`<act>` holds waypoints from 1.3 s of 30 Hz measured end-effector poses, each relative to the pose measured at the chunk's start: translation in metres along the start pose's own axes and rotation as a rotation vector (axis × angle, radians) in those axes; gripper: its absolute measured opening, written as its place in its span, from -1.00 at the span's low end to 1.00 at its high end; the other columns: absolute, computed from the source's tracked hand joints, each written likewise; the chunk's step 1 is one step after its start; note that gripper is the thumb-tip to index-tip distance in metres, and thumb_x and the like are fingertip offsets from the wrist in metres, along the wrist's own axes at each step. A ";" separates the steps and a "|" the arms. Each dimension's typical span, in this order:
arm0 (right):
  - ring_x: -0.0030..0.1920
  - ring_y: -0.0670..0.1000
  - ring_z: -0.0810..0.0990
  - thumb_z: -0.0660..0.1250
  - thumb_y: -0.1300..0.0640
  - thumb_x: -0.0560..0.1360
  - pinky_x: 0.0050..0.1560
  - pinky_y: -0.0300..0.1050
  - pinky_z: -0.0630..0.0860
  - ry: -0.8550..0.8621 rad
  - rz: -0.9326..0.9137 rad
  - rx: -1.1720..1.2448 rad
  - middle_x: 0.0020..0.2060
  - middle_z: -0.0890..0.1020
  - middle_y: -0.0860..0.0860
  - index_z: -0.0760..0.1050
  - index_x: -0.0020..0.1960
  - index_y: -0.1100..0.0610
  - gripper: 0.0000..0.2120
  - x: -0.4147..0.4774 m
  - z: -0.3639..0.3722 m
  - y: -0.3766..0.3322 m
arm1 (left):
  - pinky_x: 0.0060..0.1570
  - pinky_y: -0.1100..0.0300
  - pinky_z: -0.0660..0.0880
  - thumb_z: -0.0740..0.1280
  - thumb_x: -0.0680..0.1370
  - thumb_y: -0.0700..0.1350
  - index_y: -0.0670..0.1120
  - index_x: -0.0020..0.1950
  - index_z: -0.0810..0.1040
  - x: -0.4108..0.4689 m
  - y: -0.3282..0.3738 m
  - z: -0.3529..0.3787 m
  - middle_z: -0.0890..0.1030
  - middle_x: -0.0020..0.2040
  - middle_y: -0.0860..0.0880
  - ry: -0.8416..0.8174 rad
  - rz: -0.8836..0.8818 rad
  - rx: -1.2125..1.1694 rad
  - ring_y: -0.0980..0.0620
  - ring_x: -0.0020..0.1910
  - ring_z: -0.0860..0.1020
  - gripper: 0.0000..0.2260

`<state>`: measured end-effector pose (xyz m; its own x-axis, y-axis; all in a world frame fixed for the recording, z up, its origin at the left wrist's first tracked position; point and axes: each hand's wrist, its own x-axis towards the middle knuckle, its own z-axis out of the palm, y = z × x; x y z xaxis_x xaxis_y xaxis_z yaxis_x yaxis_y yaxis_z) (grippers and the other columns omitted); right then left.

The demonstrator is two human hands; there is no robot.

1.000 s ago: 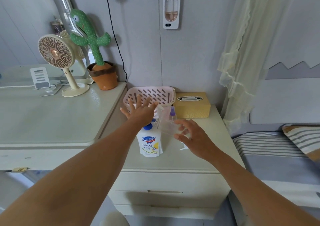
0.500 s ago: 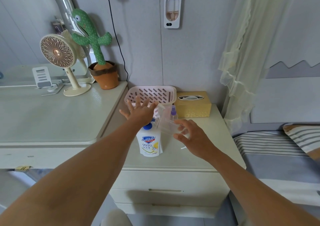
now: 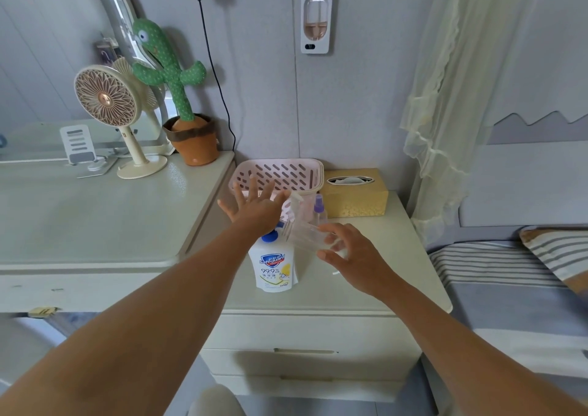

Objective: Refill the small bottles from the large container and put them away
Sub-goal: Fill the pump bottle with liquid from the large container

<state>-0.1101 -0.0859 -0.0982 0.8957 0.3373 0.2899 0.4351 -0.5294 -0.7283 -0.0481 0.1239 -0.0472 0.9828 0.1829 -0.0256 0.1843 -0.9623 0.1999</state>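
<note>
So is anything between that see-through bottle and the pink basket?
Yes: the purple spray bottle stands between the clear bottle in the right hand and the pink basket, and the spread left hand hangs in front of it.

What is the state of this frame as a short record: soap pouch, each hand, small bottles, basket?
soap pouch: upright on nightstand, blue cap on
left hand: fingers spread, above the pouch's cap; contact unclear
right hand: grips clear bottle, tilted
purple spray bottle: upright, beside tissue box
pink basket: against the wall, behind left hand
</note>
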 end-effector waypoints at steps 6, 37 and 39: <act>-0.03 -0.22 0.52 0.32 -0.06 0.50 -0.15 -0.50 0.34 0.017 0.004 0.006 0.04 0.48 -0.12 0.37 0.26 -0.15 -0.65 0.001 -0.002 -0.006 | 0.28 -0.37 -0.38 -0.17 0.56 0.35 0.21 0.54 -0.14 0.003 0.000 -0.011 -0.28 0.55 0.02 0.041 0.002 0.018 -0.15 0.48 -0.37 -0.43; -0.01 -0.18 0.52 0.36 -0.03 0.49 -0.11 -0.48 0.34 0.008 0.007 0.036 0.02 0.49 -0.09 0.39 0.26 -0.15 -0.64 -0.006 0.003 -0.010 | 0.27 -0.37 -0.40 -0.18 0.56 0.35 0.23 0.54 -0.08 -0.002 -0.007 -0.008 -0.27 0.55 0.03 0.040 0.033 0.025 -0.15 0.48 -0.37 -0.44; 0.00 -0.19 0.51 0.35 -0.03 0.49 -0.12 -0.48 0.34 0.011 0.001 0.030 0.02 0.48 -0.10 0.39 0.25 -0.13 -0.65 -0.004 0.001 -0.013 | 0.28 -0.37 -0.38 -0.17 0.57 0.34 0.22 0.54 -0.09 0.000 -0.006 -0.013 -0.27 0.56 0.02 0.056 0.042 0.069 -0.15 0.48 -0.37 -0.44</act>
<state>-0.1192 -0.0797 -0.0900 0.8972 0.3277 0.2960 0.4313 -0.5061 -0.7469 -0.0494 0.1325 -0.0359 0.9878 0.1512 0.0361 0.1453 -0.9806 0.1313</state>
